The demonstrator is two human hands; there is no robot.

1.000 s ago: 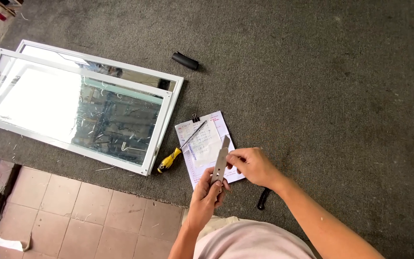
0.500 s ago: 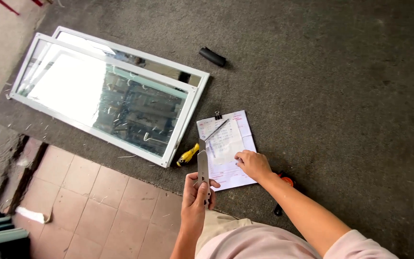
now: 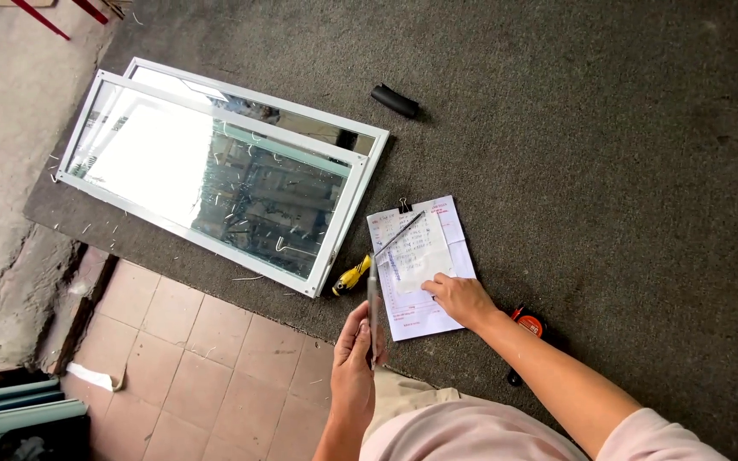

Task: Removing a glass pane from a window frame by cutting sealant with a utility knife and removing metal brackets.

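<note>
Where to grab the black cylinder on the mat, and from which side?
Take the black cylinder across its middle, from above. It lies flat and alone on the dark mat, long axis slanting, so both long sides are free; fingers probably close best crosswise to that axis.

single head-worn camera, looking steeply down from standing height, dark grey carpeted floor [image 3: 608, 171] fills most of frame, white aluminium-framed glass window panels [image 3: 215, 183] upper left, wearer's forearms enter from bottom edge, mid distance, no second view
</note>
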